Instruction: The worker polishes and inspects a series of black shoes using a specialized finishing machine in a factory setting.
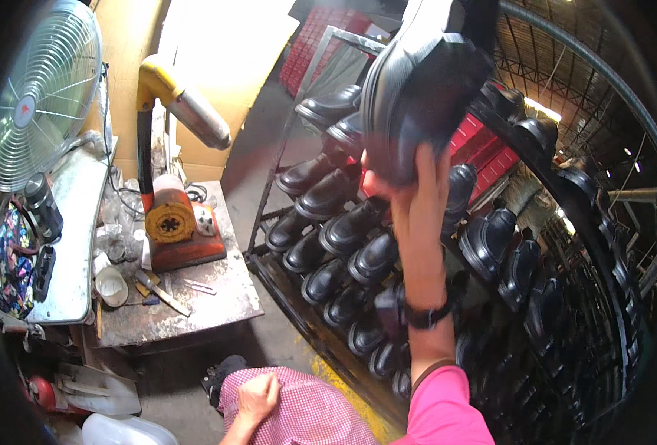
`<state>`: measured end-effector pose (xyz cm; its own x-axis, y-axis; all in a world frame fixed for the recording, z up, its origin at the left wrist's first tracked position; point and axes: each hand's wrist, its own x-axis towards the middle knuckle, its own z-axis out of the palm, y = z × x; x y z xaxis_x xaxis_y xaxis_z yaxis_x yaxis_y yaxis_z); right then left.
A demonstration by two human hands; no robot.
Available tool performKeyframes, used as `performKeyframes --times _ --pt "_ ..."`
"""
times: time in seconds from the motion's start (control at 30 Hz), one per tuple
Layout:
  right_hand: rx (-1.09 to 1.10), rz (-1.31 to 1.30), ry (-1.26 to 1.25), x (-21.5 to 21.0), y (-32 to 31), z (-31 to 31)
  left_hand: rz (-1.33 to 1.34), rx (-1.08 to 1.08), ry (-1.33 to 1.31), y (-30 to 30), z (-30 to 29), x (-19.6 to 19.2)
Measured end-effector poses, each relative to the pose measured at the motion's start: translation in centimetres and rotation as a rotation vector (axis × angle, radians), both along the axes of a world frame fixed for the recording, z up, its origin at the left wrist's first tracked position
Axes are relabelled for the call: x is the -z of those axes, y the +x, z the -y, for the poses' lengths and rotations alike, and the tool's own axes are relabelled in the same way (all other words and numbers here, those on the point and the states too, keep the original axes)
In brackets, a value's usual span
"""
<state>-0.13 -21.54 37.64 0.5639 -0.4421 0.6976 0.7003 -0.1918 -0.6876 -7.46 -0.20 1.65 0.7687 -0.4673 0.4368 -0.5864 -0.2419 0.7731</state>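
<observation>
Black leather shoe, blurred, is nearest, raised in front of the shoe rack's upper edge, its lower end gripped between fingers and thumb of the right hand. Curled into a fist, the left hand rests on checked cloth; I cannot tell whether it encloses anything. On the worn table, a white cup sits near the left edge, a knife toward the front.
</observation>
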Motion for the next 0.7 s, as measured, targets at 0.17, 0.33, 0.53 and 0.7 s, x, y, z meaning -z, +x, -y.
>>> performKeyframes --times 0.17,0.33,0.53,0.7 --pt "0.193 0.224 -0.122 -9.3 11.3 2.9 -0.031 -0.044 -0.057 1.8 -0.2 0.4" --pt "0.532 0.085 -0.046 -15.2 20.6 5.3 -0.132 -0.040 -0.028 2.9 -0.4 -0.3" --pt "0.237 -0.180 0.068 -18.0 24.8 13.6 -0.099 -0.020 -0.068 4.4 0.8 -0.5" --pt "1.149 -0.229 -0.733 -16.9 22.0 9.3 -0.115 -0.095 -0.074 5.9 0.8 -0.1"
